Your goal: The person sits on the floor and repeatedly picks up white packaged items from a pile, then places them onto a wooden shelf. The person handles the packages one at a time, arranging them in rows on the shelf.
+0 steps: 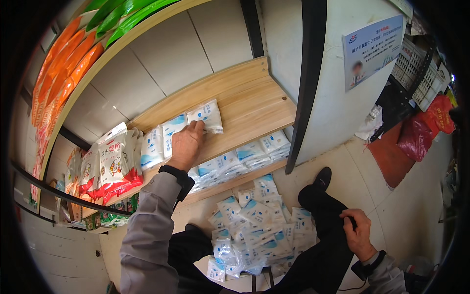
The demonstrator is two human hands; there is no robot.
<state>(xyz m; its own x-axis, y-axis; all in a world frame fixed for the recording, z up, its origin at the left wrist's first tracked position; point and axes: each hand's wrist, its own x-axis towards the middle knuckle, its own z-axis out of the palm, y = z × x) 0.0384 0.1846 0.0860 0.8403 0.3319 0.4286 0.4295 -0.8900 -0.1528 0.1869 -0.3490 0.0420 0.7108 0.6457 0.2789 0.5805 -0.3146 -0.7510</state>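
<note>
My left hand (186, 144) reaches onto the middle wooden shelf (253, 99). Its fingertips touch the lower left part of a white and blue plastic packet (207, 114) lying flat; whether they grip it is hard to see. Two similar packets (152, 147) lie in a row to its left, partly behind the hand. Resting on my right leg by the knee, my right hand (358, 229) has loosely curled fingers and nothing visible in it. A heap of the same packets (257, 229) lies low between my legs.
Layers of similar packets (235, 158) fill the lower shelf (227, 183). White and red starch bags (114, 165) stand at the left. A black shelf post (306, 84) rises at the right, near a wall poster (372, 51) with writing. Red plastic bags (418, 136) sit farther right.
</note>
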